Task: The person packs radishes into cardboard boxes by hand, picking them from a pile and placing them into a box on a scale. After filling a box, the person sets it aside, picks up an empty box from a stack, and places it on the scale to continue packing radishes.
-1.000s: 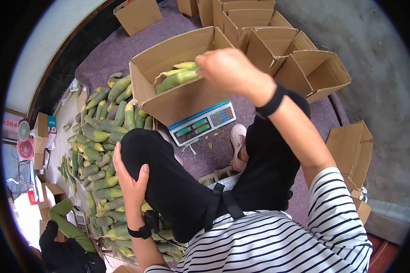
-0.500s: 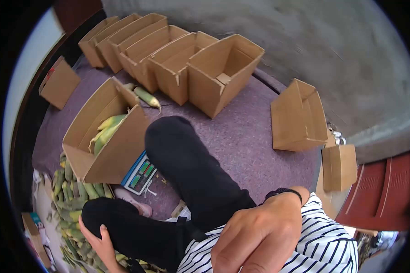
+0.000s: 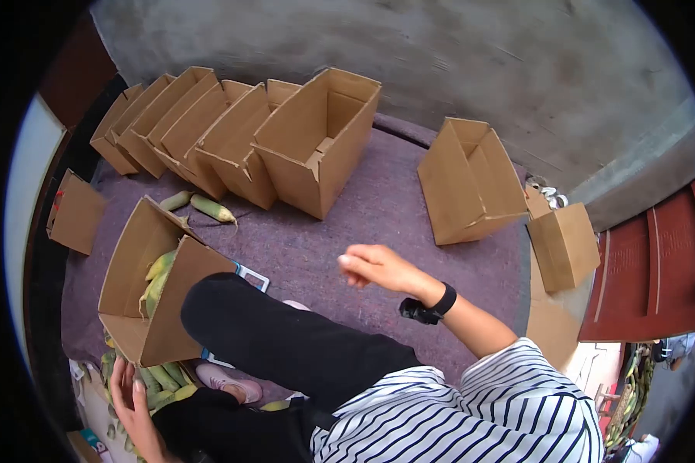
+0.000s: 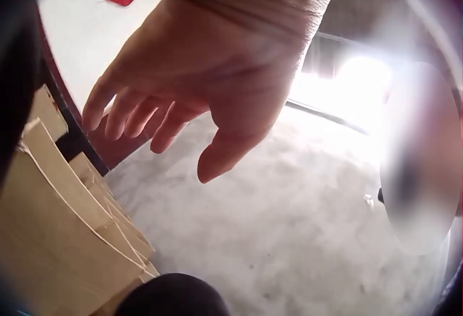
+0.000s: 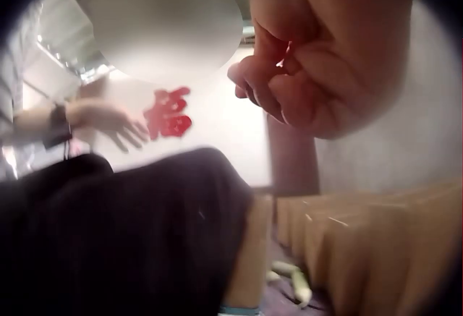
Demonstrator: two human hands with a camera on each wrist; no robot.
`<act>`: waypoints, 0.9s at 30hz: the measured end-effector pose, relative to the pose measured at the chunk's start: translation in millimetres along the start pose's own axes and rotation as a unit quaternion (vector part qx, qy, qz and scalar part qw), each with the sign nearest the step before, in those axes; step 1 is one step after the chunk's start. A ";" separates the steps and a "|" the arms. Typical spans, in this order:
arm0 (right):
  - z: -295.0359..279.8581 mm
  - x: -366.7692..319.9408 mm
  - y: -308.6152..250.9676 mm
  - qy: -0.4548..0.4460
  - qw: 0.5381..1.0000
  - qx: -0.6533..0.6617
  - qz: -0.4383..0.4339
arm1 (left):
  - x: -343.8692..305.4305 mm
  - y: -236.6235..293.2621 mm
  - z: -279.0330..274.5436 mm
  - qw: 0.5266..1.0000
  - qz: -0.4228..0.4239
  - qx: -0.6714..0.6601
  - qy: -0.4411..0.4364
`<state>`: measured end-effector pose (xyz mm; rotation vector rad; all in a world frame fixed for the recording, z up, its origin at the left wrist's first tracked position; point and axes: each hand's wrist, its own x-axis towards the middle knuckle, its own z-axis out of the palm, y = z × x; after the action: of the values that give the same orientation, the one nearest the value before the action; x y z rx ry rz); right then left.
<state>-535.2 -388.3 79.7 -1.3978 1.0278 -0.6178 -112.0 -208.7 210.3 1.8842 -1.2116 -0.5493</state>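
Observation:
My right hand (image 3: 378, 268) is raised over the floor covering, beyond my lap. Its fingers (image 5: 293, 99) are curled in and nothing shows in them. My left hand (image 3: 135, 413) lies by my left knee, close to the near corner of a cardboard box (image 3: 189, 305). In the left wrist view its fingers (image 4: 168, 124) are spread and hold nothing. Several green radishes (image 3: 156, 279) lie inside that box. The box sits on a scale (image 3: 253, 278), mostly hidden by the box and my leg.
A row of cardboard boxes (image 3: 316, 154) lines the back, with two loose radishes (image 3: 212, 208) before it. Another box (image 3: 471, 185) stands right, near the grey wall (image 3: 440, 54). More radishes (image 3: 162, 378) lie under my left knee. Red panels (image 3: 649, 270) are at far right.
My right hand has moved from above the box of radishes, past my body, out over the floor on the right. The head view has turned right. My left hand stays by the knee.

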 end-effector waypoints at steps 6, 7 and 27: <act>-41.1 25.4 71.8 0.109 0.948 -0.299 0.006 | 47.1 -50.3 12.4 0.987 -0.121 -0.102 0.013; -48.0 25.1 83.2 0.141 0.931 -0.335 0.011 | 52.6 -63.2 13.8 0.989 -0.136 -0.057 0.021; -257.3 -56.9 134.6 0.523 0.816 -0.170 0.176 | 116.2 -62.6 1.2 0.980 -0.134 -0.142 0.033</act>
<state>-811.7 -449.3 -6.3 -1.0540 2.3155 -0.9820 -27.5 -299.9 166.1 1.8107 -0.7920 -0.7560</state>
